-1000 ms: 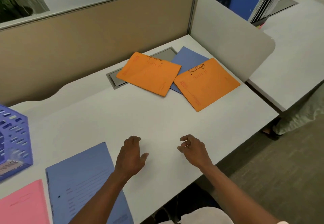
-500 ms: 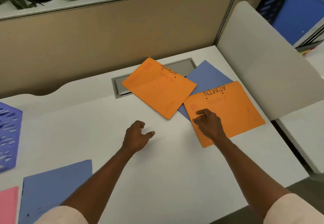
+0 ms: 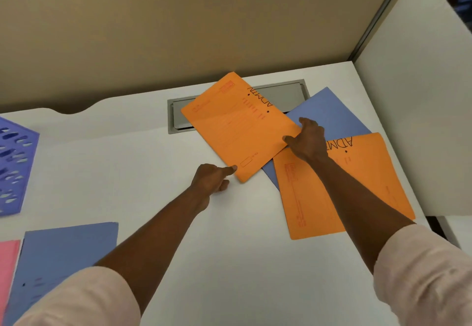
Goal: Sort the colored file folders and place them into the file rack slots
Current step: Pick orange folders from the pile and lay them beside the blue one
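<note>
At frame centre, the right hand grasps with its fingers the right edge of the upper orange folder, likely to lift it off the blue folder, while the left hand steadies its lower corner, grasp unclear.

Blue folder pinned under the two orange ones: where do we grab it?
Probably the bare far-right edge, approached from the right. The flat blue paper folder is exposed mostly there; the left orange paper folder and right orange paper folder overlap the rest. Pinch, then slide out.
</note>
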`<state>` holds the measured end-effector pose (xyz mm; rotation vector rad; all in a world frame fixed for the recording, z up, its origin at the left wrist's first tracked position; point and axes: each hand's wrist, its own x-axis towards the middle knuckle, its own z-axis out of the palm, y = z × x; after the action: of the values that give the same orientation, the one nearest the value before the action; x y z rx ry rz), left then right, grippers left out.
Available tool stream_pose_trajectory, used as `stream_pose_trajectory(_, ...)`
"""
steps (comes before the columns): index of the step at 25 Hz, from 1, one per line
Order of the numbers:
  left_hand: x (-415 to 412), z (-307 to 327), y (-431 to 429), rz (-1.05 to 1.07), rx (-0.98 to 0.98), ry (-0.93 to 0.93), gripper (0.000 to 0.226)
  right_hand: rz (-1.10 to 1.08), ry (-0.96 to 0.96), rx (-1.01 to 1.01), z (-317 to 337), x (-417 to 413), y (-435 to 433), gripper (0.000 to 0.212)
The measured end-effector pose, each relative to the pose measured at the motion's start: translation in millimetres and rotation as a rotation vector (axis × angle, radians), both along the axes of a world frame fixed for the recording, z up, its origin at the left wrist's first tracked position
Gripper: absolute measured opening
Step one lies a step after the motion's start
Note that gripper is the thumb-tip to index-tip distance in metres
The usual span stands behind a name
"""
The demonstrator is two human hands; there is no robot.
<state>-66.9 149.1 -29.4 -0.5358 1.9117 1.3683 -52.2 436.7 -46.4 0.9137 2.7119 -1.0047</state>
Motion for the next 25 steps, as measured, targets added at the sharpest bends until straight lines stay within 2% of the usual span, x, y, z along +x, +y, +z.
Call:
stream_pose_trajectory(5, -3.9, 8.3, 10.2, 0.067, 0.098, -0.097, 0.047, 0.009, -0.021, -0.020, -17.6, -15.7, -1.8, 0.079)
stream_pose_trajectory(8, -2.3, 13.0, 11.3, 0.115, 0.104, -0.117, 0.048, -0.040, 0.108, -0.013, -16.7, -18.8, -11.7, 0.062)
stream_pose_trajectory(11, 0.9, 19.1, 3.3, 0.167, 0.121, -0.112, 0.049, -0.045, 0.230, -0.037, -3.0, -16.4, -32.9, 0.053)
stream_pose_trajectory(17, 18.3, 27.7, -23.0, 0.238, 0.139, -0.088, 0.046, -0.076, 0.581, -0.333, 29.3, 29.8, -97.7, 0.043)
stream_pose_trajectory(19, 30.9, 27.3, -34.9, 0.219, 0.143, -0.062, 0.059, -0.096, 0.678, -0.406, 39.5, 45.6, -111.5, 0.041)
stream_pose_trajectory(21, 46.6, 25.7, -49.6, 0.132, 0.061, -0.007, 0.088, -0.093, 0.734, -0.462, 51.6, 60.7, -120.8, 0.039)
stream_pose_trajectory(22, 53.4, 25.1, -58.6, 0.053, -0.048, 0.051, 0.100, -0.086, 0.749, -0.482, 58.0, 68.1, -123.8, 0.038)
stream_pose_trajectory(25, 58.9, 30.7, -93.7, -0.091, -0.348, 0.344, 0.110, -0.049, 0.754, -0.546, 79.0, 87.8, -129.4, 0.038)
